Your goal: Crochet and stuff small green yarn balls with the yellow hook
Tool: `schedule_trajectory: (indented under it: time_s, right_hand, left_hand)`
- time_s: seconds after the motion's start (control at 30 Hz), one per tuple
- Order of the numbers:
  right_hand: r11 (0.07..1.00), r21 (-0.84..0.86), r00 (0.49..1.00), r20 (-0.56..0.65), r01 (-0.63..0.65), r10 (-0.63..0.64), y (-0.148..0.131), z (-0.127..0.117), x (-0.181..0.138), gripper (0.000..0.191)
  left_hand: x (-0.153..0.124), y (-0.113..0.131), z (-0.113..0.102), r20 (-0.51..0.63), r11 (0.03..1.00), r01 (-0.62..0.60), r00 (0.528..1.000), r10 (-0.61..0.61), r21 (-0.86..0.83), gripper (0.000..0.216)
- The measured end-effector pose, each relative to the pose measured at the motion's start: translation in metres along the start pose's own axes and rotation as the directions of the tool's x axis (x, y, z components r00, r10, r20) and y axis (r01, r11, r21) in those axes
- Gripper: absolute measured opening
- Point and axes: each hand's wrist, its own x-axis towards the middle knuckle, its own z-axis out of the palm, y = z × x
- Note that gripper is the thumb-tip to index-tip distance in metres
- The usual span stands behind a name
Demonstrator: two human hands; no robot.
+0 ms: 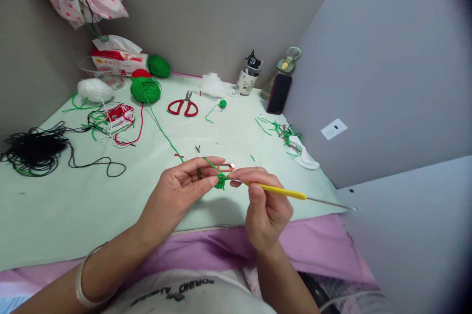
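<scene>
Between the thumb and fingers of my left hand [184, 183] a small green crochet piece [220, 182] is pinched. Green yarn [164, 132] runs from the green yarn ball [146, 89] to my left fingers and on to the piece. My right hand [267, 203] is closed around a crochet hook [282, 191] with a yellow handle; its metal tip meets the green piece, though the exact loop is too small to make out. Just beyond my fingertips lies an orange-edged thread snipper [225, 167].
Red-handled scissors [183, 107], a tiny green ball [222, 104] and white stuffing [213, 85] lie farther back. Black yarn [37, 149] and a white yarn ball [95, 90] are left. A phone [279, 94], a pen cup [248, 80] and thread scraps [289, 139] are right.
</scene>
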Motion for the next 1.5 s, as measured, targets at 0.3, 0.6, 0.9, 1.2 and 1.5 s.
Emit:
schedule_trajectory:
  time_s: [0.3,0.6,0.9,1.2,1.5]
  right_hand:
    - [0.956,-0.214,0.975,0.132,0.202,-0.176,0.001,-0.002,0.001,0.026]
    - [0.832,-0.433,0.937,0.193,0.347,-0.290,0.005,0.001,-0.006,0.039]
    - [0.961,-0.225,0.987,0.029,0.161,-0.158,0.005,0.002,-0.006,0.031]
    - [0.983,0.113,0.988,-0.017,-0.148,0.151,0.001,0.010,0.005,0.020]
    - [0.912,-0.352,0.977,0.100,0.210,-0.186,0.008,0.006,-0.007,0.037]
  left_hand:
    - [-0.001,0.004,0.006,-0.081,0.998,-0.017,0.996,0.022,0.066,0.022]
    - [0.001,0.004,0.009,-0.062,0.992,0.014,0.998,-0.022,-0.128,0.031]
    - [0.005,0.008,0.006,0.062,0.908,0.252,0.967,-0.246,-0.335,0.039]
    - [0.002,0.002,0.006,0.026,0.990,0.054,0.998,-0.051,-0.129,0.033]
    - [0.005,0.002,0.011,0.042,0.908,0.205,0.978,-0.204,-0.365,0.040]
